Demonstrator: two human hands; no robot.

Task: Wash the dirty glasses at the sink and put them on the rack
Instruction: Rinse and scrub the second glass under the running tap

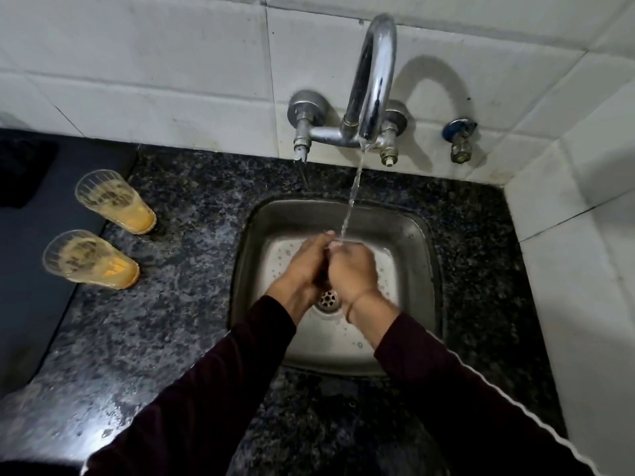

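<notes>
One head-worn wide-angle view looked steeply down from close above, facing the far tiled wall (171, 63). The sink (422, 235) sat centre, the tap (372, 80) beyond it, counter (192, 207) stretching left, side wall right; both sleeves entered from the near edge

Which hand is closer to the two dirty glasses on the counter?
Left. The left hand is over the sink, on the side toward the glasses. The right hand presses against it on the far side. Neither touches a glass.
</notes>
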